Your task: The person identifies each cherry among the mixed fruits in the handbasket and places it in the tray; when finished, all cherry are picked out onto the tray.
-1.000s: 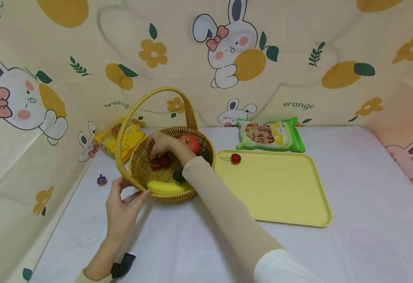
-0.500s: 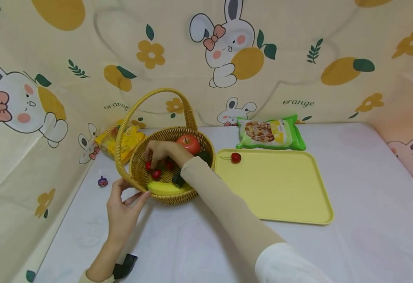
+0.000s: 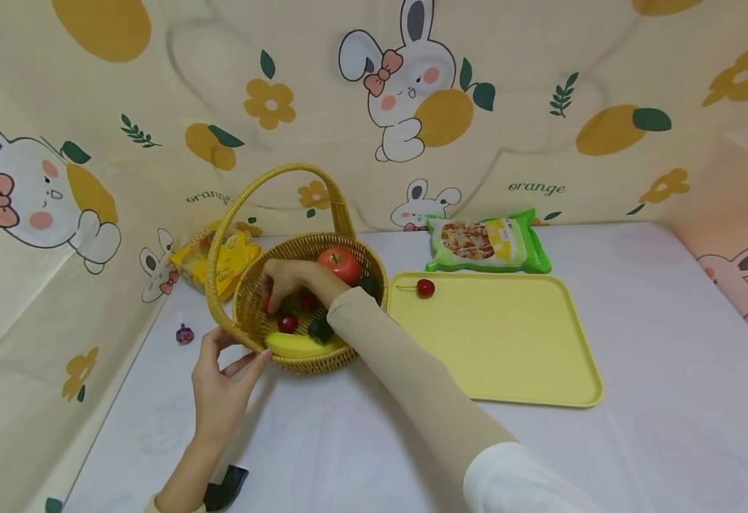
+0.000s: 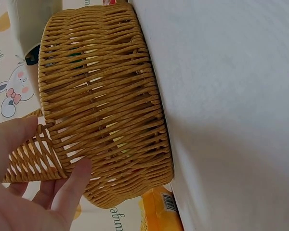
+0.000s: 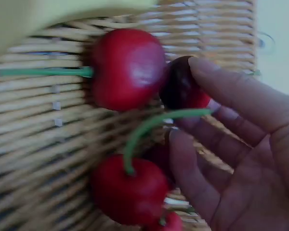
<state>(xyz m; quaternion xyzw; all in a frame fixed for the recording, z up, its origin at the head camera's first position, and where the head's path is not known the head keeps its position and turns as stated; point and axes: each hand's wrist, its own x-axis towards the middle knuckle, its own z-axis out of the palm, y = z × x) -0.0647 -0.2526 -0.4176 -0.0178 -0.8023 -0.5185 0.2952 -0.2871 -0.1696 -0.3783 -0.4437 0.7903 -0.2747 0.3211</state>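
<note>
A wicker basket (image 3: 310, 365) with a tall handle holds a yellow banana (image 3: 297, 345), a red apple (image 3: 339, 265), dark green items (image 3: 320, 329) and several cherries. My left hand (image 3: 223, 385) grips the basket at the left foot of its handle, fingers on both sides of the weave in the left wrist view. Inside the basket, my right hand (image 3: 291, 279) pinches a dark red cherry (image 5: 183, 84) between thumb and fingers. Beside it in the right wrist view lie a cherry with a straight green stem (image 5: 127, 70) and one with a curved stem (image 5: 130, 190).
Right of the basket lies a yellow tray (image 3: 508, 342) with one cherry (image 3: 425, 288) on it. Behind the tray is a green snack bag (image 3: 489, 244). A yellow packet (image 3: 239, 256) stands behind the basket, and a small purple-wrapped candy (image 3: 184, 334) lies at the left.
My right hand's fingers have shifted slightly left and closed on a cherry by the basket's left wall. A cherry near the banana has moved slightly. My left hand keeps its hold.
</note>
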